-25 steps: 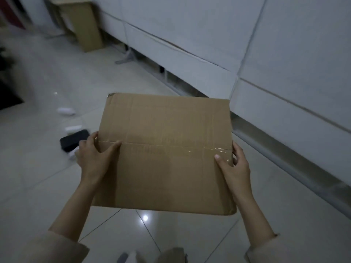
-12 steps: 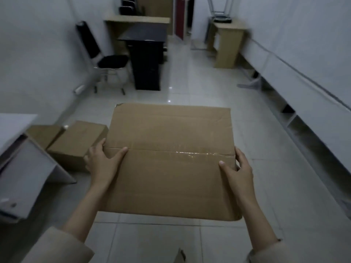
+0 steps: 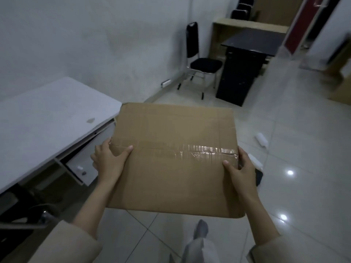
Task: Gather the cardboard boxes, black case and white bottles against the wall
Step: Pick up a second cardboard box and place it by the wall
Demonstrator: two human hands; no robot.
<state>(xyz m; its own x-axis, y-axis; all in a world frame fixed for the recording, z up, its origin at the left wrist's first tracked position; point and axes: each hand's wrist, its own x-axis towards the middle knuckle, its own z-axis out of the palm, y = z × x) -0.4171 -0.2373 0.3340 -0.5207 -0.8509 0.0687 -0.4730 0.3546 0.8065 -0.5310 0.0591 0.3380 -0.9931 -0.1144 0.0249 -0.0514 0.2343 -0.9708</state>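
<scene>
I carry a large flat cardboard box (image 3: 176,154) in front of my chest, its taped seam facing up. My left hand (image 3: 109,161) grips its left edge with the thumb on top. My right hand (image 3: 240,171) grips the right edge the same way. On the floor to the right lie a white bottle (image 3: 261,140) and a second white bottle (image 3: 255,161), partly hidden behind the box. A corner of the black case (image 3: 258,176) shows just past my right hand. The other cardboard boxes are hidden from view.
A white table (image 3: 45,114) with a hanging drawer (image 3: 81,168) stands at the left against the white wall (image 3: 95,38). Farther off are a black chair (image 3: 201,61), a black desk (image 3: 245,65) and a wooden desk (image 3: 250,25). Glossy floor tiles (image 3: 303,149) stretch to the right.
My view has swung left: the table and wall now fill the left side, the boxes on the floor are hidden, and the bottles and case appear at right. Both hands keep their grip.
</scene>
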